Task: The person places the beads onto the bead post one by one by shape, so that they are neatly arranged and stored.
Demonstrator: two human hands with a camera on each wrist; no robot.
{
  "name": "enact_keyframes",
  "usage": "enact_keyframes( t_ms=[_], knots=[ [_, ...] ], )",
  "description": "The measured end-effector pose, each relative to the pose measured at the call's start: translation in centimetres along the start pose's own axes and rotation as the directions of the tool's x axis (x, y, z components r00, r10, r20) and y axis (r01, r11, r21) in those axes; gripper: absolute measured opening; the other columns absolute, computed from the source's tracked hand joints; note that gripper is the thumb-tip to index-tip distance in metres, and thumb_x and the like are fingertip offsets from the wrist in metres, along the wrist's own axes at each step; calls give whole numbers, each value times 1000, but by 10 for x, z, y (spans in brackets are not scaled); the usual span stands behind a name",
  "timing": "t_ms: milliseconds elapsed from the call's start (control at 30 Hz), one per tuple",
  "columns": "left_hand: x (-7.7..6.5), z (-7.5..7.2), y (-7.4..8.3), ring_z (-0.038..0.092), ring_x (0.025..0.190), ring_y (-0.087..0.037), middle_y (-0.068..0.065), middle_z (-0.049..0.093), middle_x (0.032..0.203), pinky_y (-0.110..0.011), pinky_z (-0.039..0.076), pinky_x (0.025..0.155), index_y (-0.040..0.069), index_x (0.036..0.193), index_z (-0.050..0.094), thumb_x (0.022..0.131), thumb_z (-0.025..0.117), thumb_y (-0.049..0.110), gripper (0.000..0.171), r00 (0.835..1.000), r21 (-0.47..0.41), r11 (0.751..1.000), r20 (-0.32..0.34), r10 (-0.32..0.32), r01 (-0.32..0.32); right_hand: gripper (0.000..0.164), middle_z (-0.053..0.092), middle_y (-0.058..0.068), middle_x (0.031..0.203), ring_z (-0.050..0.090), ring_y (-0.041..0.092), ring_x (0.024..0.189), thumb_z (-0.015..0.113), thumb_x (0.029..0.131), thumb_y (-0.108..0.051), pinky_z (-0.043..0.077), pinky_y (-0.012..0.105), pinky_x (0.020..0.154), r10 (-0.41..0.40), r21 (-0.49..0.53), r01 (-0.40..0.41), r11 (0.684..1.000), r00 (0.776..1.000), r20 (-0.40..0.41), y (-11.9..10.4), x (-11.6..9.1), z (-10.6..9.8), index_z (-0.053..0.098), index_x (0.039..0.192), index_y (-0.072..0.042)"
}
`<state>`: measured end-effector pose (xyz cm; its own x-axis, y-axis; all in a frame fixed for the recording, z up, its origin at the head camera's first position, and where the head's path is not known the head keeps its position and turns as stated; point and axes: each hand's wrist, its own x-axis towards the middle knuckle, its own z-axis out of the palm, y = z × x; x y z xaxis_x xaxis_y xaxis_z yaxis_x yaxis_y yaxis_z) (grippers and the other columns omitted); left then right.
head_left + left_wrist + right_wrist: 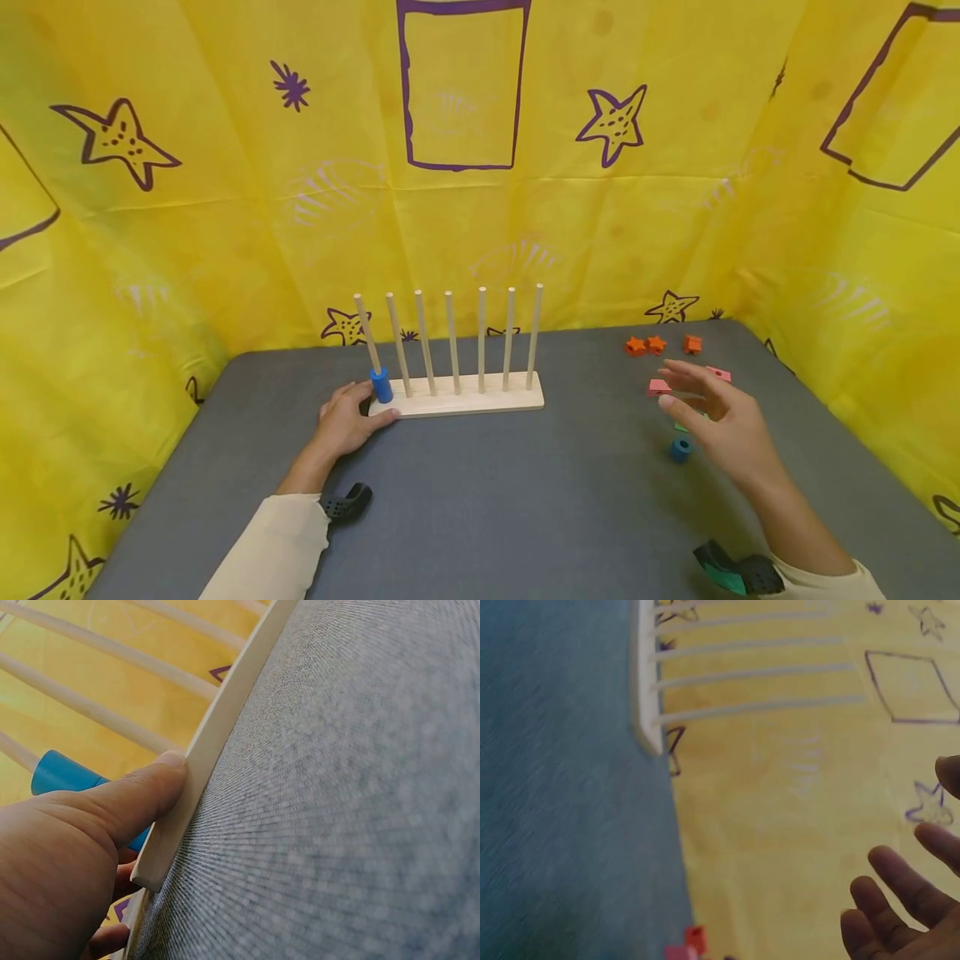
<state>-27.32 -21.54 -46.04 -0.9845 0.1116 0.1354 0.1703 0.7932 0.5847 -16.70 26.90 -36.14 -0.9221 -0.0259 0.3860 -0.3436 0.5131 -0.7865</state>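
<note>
A wooden peg stand (465,404) with several upright pegs rests on the grey table. Blue cylinder beads (382,386) sit at the bottom of its leftmost peg; a seam shows across them in the left wrist view. My left hand (347,421) grips the stand's left end, its thumb (146,791) on the base and the other fingers partly hidden behind. On the right, my right hand (723,429) hovers with fingers spread, holding nothing. Below it lie a loose blue bead (681,448), a pink block (658,387) and a partly covered green piece (681,427).
Orange star beads (635,346) and another orange piece (692,344) lie at the table's back right. A second pink block (718,373) is just beyond my right hand. Yellow patterned cloth (465,233) rises behind the table and along both sides.
</note>
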Motion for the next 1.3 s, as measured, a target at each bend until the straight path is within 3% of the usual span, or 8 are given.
enact_keyframes(
  t_ms=[367,600,900,1100,1300],
  knots=[
    [0,0,-1,24,135,-48,-26,49,136,-66,12,102,-3,134,54,86,73,38,66,1000,2,1000,-10,9,-9,45,64,-2,119,55,1,103,64,95,-24,42,12,80,116,-117,-113,987,993,16,47,-14,-16,54,137,-10],
    [0,1,-2,24,134,-48,-26,49,137,-66,12,101,-2,134,54,86,73,40,66,1000,1,1000,-6,14,-14,47,62,13,122,55,-3,97,64,95,-30,48,20,75,194,-175,-174,969,976,102,64,-19,-20,54,136,-8],
    [1,1,-2,24,135,-47,-26,49,137,-66,12,101,-2,134,54,85,73,41,67,1000,2,1000,-8,13,-13,48,64,16,118,60,6,97,70,91,-28,50,22,75,250,-151,-226,962,954,167,83,-23,-14,58,129,-1],
    [1,2,-1,24,135,-47,-25,48,137,-66,12,102,-3,134,54,85,74,40,68,1000,1,1000,-12,10,-10,45,64,19,117,63,27,100,73,88,-17,50,21,74,249,-144,-225,964,951,184,90,-24,-11,59,126,3],
    [1,2,-3,25,134,-47,-25,49,137,-66,14,100,-2,135,53,85,73,40,68,1000,15,1000,-13,14,-14,37,67,17,109,65,24,89,74,86,-13,52,25,69,258,-177,-227,958,950,177,93,-25,-9,65,118,3]
  ],
)
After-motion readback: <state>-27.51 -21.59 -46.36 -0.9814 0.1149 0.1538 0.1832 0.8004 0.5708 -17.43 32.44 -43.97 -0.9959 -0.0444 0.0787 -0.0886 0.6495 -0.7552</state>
